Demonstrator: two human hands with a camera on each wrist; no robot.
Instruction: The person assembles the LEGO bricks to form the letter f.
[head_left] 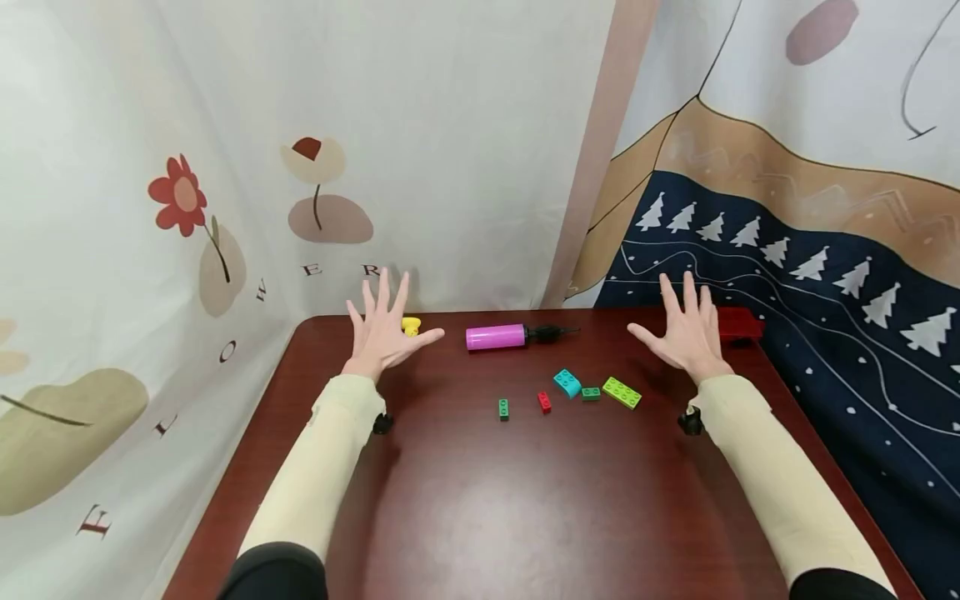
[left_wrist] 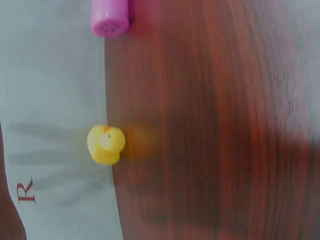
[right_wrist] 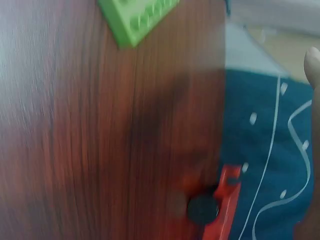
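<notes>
My left hand (head_left: 382, 333) is held up over the far left of the table, fingers spread and holding nothing. Partly hidden behind it is a yellow rubber duck (head_left: 411, 325), plainer in the left wrist view (left_wrist: 106, 145). On the far right, my right hand (head_left: 686, 337) is also raised with spread fingers, and it grips nothing. A red object (head_left: 741, 323) lies beside it, partly covered by the hand; the right wrist view shows a round black part (right_wrist: 203, 209) on it. Between the hands lies a purple hand pump (head_left: 495, 337) with a black nozzle end.
Several toy bricks lie mid-table: a small green one (head_left: 503, 409), a red one (head_left: 544, 402), a blue one (head_left: 567, 383), another green one (head_left: 591, 393) and a lime one (head_left: 622, 392). Printed curtains (head_left: 450, 150) hang along the back and sides of the brown table (head_left: 480, 517).
</notes>
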